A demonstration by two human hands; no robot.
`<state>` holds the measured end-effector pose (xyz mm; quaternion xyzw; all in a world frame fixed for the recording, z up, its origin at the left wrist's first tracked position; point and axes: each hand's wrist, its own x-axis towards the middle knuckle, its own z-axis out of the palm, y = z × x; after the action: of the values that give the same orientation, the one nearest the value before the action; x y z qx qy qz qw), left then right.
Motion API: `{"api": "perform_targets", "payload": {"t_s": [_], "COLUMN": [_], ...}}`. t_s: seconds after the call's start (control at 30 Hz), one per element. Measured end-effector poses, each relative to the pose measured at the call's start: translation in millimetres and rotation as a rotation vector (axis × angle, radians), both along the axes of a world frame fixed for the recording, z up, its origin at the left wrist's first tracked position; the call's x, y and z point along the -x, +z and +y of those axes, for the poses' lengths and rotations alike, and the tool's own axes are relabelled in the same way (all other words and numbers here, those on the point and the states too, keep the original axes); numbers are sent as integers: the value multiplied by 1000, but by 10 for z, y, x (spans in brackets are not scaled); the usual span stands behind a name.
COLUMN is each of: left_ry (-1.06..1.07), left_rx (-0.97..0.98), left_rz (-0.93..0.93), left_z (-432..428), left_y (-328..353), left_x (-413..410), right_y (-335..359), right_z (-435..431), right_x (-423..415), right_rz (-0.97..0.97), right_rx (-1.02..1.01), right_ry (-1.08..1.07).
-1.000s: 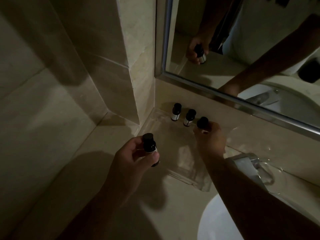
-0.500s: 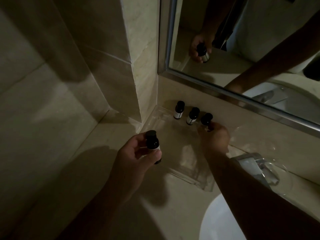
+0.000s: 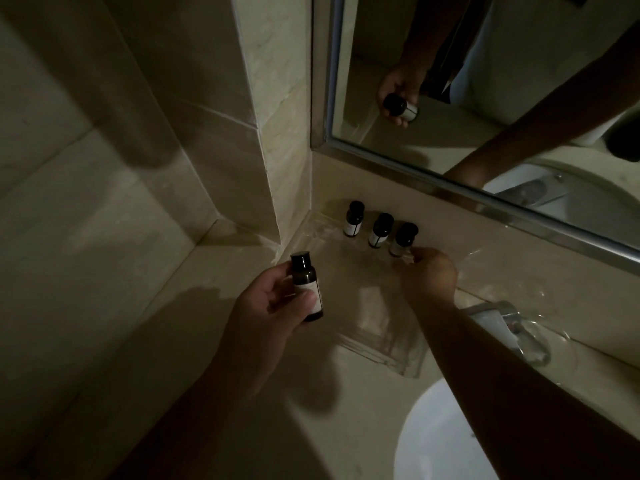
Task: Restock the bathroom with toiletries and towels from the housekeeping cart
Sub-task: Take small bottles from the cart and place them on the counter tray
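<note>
Three small dark toiletry bottles with white labels stand in a row on a clear tray (image 3: pixel 377 344) against the wall under the mirror: the left bottle (image 3: pixel 353 219), the middle bottle (image 3: pixel 379 231) and the right bottle (image 3: pixel 401 239). My right hand (image 3: pixel 431 277) has its fingertips at the base of the right bottle, which now stands on the tray. My left hand (image 3: pixel 268 306) grips a fourth dark bottle (image 3: pixel 307 287) above the counter, in front and to the left of the tray.
A framed mirror (image 3: pixel 485 98) hangs above the tray and reflects my arms. The chrome tap (image 3: pixel 509 327) and the white basin (image 3: pixel 436 441) lie to the right. A tiled wall corner (image 3: pixel 273 168) stands left of the tray. The beige counter (image 3: pixel 173 323) spreads to the left.
My right hand has set the third bottle down beside the other two and slid back to its base. The left hand holds its bottle in much the same place.
</note>
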<state>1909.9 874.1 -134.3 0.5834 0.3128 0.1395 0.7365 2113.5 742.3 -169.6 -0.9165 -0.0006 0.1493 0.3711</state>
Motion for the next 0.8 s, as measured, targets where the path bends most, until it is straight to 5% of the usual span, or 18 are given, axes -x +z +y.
{"api": "perform_targets", "payload": {"t_s": [0.4, 0.8], "left_ry": [24, 61], "left_rx": [-69, -340], "left_rz": [88, 220], "left_z": [-68, 47], "left_y": [-89, -406], "left_x": [-325, -961], "right_y": [77, -44], "right_z": [-221, -249], "right_x": [337, 262], "right_rz": [65, 154], "right_rx": [-149, -248], "right_ry": [-3, -14]}}
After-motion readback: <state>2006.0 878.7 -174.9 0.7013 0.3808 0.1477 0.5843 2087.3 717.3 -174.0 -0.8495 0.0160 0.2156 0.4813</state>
